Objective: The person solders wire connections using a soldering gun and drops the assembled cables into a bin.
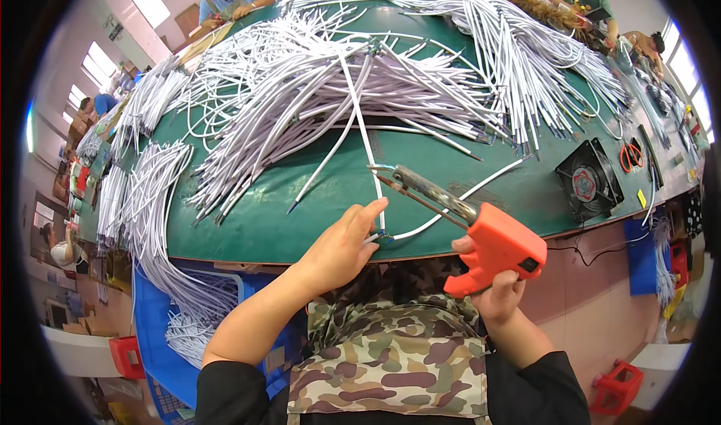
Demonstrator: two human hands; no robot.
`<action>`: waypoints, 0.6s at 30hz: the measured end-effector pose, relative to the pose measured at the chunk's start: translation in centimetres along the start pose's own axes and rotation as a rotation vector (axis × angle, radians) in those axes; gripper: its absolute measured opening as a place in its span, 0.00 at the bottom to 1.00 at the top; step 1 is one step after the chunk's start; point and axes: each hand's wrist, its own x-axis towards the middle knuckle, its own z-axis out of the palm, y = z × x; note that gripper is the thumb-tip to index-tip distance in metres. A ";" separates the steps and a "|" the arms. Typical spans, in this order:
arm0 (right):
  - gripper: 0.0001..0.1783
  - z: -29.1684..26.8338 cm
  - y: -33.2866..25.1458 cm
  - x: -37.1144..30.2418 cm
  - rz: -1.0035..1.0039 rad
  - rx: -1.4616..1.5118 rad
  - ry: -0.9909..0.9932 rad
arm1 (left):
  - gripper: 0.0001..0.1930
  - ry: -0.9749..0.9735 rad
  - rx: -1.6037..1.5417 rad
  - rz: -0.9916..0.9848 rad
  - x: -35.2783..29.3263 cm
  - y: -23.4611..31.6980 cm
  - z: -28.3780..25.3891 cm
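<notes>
My right hand (499,296) is wrapped round the handle of an orange soldering gun (505,246). The gun's metal barrel points up and left, its tip over the table beside a white cable (365,134). At the table's near edge, my left hand (336,249) has its fingers closed on the white cable by a small dark joint (384,236). From that joint another white cable length (488,179) curves off to the right across the green table (420,155). The index finger of my left hand points up along the cable.
Heaps of white cables (300,102) cover the table's middle and far side. A black fan (589,181) and orange-handled scissors (631,155) lie at the right. Below left stands a blue bin (161,342) with cables. Several people work around; a red stool (617,387) stands lower right.
</notes>
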 end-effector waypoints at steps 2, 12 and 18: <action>0.38 1.0 0.9 0.5 0.008 0.022 -0.019 | 0.36 0.035 0.009 0.006 -0.3 -0.1 0.2; 0.37 3.4 3.2 1.8 0.025 0.135 -0.121 | 0.12 -0.029 -0.322 -0.394 -1.1 0.3 -1.0; 0.41 4.6 1.8 2.9 0.030 0.145 -0.142 | 0.09 -0.205 -1.097 -0.568 -0.9 -0.7 -2.2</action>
